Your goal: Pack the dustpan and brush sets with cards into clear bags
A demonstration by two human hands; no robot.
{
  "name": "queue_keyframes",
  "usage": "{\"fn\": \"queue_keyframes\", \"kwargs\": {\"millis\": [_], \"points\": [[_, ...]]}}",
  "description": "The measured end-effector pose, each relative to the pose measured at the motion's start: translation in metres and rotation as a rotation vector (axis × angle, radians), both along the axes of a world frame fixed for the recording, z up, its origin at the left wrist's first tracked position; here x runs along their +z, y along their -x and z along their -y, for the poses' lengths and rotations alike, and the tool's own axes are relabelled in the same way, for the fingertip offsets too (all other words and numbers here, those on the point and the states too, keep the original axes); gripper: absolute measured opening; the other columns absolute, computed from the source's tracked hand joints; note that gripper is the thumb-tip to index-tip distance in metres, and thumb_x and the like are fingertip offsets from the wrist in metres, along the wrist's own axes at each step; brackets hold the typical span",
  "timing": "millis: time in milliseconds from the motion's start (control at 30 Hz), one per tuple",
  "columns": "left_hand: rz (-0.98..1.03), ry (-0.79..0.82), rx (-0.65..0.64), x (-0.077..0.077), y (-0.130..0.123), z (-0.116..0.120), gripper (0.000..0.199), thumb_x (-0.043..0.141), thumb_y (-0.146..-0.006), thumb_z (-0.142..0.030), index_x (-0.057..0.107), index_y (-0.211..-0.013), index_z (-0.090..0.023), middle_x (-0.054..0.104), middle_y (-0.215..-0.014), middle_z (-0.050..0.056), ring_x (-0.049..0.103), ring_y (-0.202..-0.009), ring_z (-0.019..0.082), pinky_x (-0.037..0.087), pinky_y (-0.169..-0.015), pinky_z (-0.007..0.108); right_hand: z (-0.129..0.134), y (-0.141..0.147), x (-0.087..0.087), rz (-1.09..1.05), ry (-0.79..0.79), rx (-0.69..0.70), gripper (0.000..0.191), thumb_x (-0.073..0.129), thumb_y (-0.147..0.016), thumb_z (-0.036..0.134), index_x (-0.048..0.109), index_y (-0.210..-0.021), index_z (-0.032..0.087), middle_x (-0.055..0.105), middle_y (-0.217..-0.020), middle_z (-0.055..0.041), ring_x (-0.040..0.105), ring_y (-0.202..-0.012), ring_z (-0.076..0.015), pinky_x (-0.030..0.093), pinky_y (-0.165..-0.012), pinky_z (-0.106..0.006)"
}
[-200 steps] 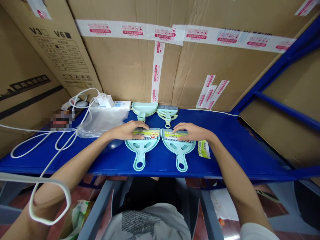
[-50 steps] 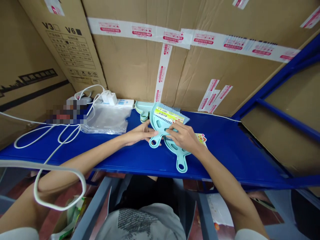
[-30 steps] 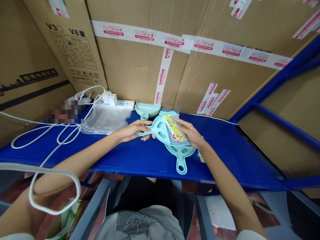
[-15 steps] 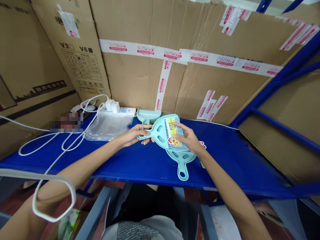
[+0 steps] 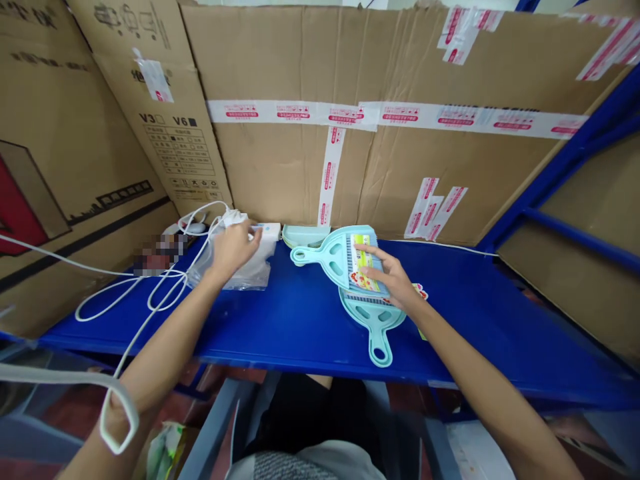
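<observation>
Dustpan (image 5: 325, 259) in right hand (image 5: 394, 275), long axis sideways, handle (image 5: 306, 255) pointing left.

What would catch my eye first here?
Probably the pale turquoise dustpan with its brightly printed label, under the right hand at mid-table. A second dustpan sits partly beneath it. Behind them rises a big cardboard sheet crossed by red-and-white tape.
</observation>
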State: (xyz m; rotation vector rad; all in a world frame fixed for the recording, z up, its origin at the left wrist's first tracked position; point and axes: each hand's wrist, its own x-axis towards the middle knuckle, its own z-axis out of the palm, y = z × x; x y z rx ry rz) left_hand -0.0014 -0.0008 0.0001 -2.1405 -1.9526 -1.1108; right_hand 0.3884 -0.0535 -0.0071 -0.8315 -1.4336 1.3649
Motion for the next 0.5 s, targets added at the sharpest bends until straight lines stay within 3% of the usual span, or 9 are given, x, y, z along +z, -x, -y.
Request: {"fn": "queue_keyframes", "kwargs": {"millis": [33, 100, 167, 267, 400, 500], "points": [[-0.125, 0.082, 0.198, -0.001, 0.013, -0.005, 0.048, 0.056, -0.1, -0.05, 0.072, -0.124, -0.013, 0.077, -0.114, 0.026, 0.068, -0.116, 0.045, 0.054, -0.091, 0.053, -0.001, 0.0, 0.0, -0.017, -0.002, -0.026, 0.071, 0.095, -0.074, 0.036, 0.07, -0.14, 0.027, 0.08, -0.118, -0.0065, 0.078, -0.093, -0.0248, 0.065, -0.078, -0.036], [-0.268, 0.336, 0.392, -0.004, 0.032, -0.012, 0.055, 0.069, -0.091, -0.048, 0.07, -0.129, -0.009, 0.069, -0.133, 0.033, 0.058, -0.133, 0.054, 0.052, -0.098, 0.06, -0.002, -0.001, 0.001, -0.056, -0.005, -0.071, 0.072, 0.095, -0.072, 0.035, 0.07, -0.14, 0.027, 0.081, -0.117, -0.0062, 0.079, -0.092, -0.0254, 0.065, -0.078, -0.037], [-0.296, 0.513, 0.393, -0.009, 0.041, -0.018, 0.067, 0.08, -0.08, -0.045, 0.067, -0.132, -0.003, 0.062, -0.14, 0.039, 0.056, -0.135, 0.057, 0.052, -0.101, 0.06, -0.002, -0.001, 0.002, -0.092, 0.0, -0.1, 0.072, 0.096, -0.071, 0.034, 0.071, -0.139, 0.027, 0.081, -0.117, -0.006, 0.079, -0.091, -0.0254, 0.066, -0.078, -0.038], [-0.271, 0.539, 0.322, -0.014, 0.044, -0.023, 0.076, 0.084, -0.073, -0.032, 0.062, -0.137, 0.002, 0.063, -0.136, 0.041, 0.062, -0.129, 0.053, 0.053, -0.102, 0.053, 0.0, 0.001, 0.006, -0.102, 0.01, -0.128, 0.069, 0.096, -0.071, 0.032, 0.073, -0.135, 0.027, 0.081, -0.114, -0.0052, 0.078, -0.088, -0.0244, 0.066, -0.079, -0.039], [-0.247, 0.486, 0.312, -0.013, 0.05, -0.026, 0.066, 0.072, -0.083, -0.027, 0.057, -0.141, 0.0, 0.067, -0.131, 0.035, 0.066, -0.126, 0.045, 0.053, -0.103, 0.046, 0.001, 0.003, 0.009, -0.094, 0.002, -0.166, 0.063, 0.095, -0.072, 0.033, 0.074, -0.131, 0.028, 0.081, -0.107, -0.0037, 0.078, -0.089, -0.0244, 0.066, -0.084, -0.042], [-0.219, 0.488, 0.29, -0.015, 0.056, -0.027, 0.06, 0.071, -0.086, -0.038, 0.061, -0.131, 0.0, 0.068, -0.129, 0.037, 0.066, -0.125, 0.048, 0.053, -0.102, 0.05, 0.001, 0.003, 0.009, -0.088, 0.001, -0.164, 0.063, 0.095, -0.071, 0.033, 0.075, -0.131, 0.027, 0.081, -0.105, -0.0036, 0.077, -0.089, -0.024, 0.066, -0.085, -0.042]]}}
